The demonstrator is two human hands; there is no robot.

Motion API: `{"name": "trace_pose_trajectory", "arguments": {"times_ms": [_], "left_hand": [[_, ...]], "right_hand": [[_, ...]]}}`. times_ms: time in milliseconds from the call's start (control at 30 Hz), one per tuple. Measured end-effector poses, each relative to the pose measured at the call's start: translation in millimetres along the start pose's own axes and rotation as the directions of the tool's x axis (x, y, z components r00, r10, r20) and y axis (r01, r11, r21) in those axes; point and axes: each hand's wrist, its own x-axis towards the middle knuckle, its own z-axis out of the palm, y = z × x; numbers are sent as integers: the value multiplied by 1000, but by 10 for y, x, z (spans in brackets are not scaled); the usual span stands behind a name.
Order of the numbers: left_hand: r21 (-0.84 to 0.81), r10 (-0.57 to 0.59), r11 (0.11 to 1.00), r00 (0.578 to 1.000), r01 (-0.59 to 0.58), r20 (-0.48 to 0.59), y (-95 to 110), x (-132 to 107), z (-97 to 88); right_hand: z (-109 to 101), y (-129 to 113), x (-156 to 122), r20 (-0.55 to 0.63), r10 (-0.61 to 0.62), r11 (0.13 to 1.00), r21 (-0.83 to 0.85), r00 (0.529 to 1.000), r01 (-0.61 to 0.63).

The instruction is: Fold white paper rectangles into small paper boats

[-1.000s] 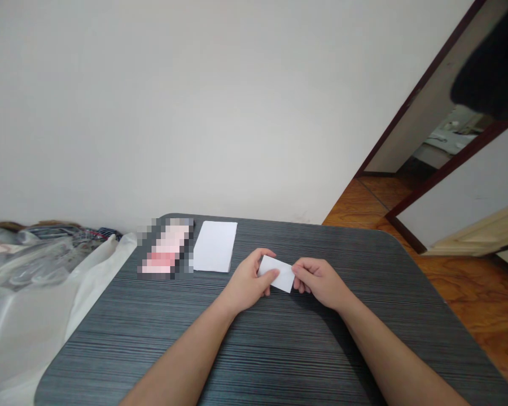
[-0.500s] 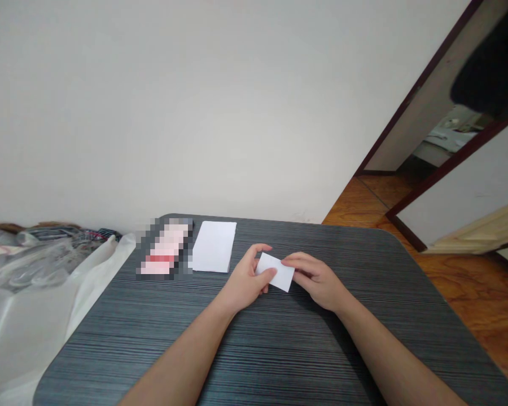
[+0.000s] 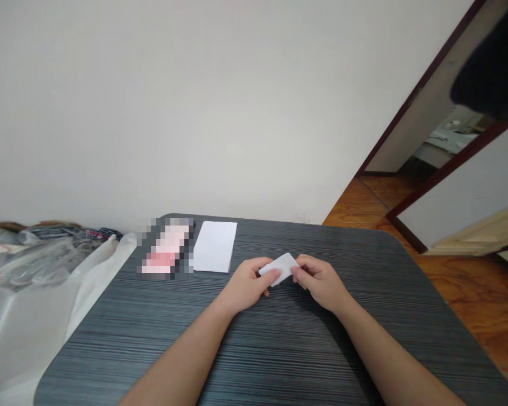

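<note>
A small rectangular slip of white paper (image 3: 281,268) was pinched between the left hand (image 3: 248,285) and the right hand (image 3: 319,283). It sat tilted, rising toward the right, and looked slightly bowed, its left end under the left thumb and its right end against the right fingertips.

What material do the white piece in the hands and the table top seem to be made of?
The white piece looks like thin matte paper: it bends between the fingers. The dark grey table top is probably laminate, with fine streaked lines and slight sheen.
</note>
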Motion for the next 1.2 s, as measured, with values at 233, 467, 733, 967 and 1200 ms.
{"name": "trace_pose_trajectory", "arguments": {"times_ms": [233,467,733,967,1200], "left_hand": [[26,-47,999,999,46,24,-45,1,2],[-2,-69,998,997,69,21,-21,0,11],[-83,-81,993,996,83,25,-87,24,1],[-174,-44,983,998,53,53,-60,18,-21],[-124,-43,991,999,46,29,-55,11,-4]], "right_hand": [[38,49,-8,35,34,997,66,999,-36],[88,77,-18,70,91,979,179,993,-102],[54,138,-20,91,-78,985,161,993,63],[33,147,-17,100,-166,984,86,981,158],[30,105,-14,127,-204,978,-17,971,208]]}}
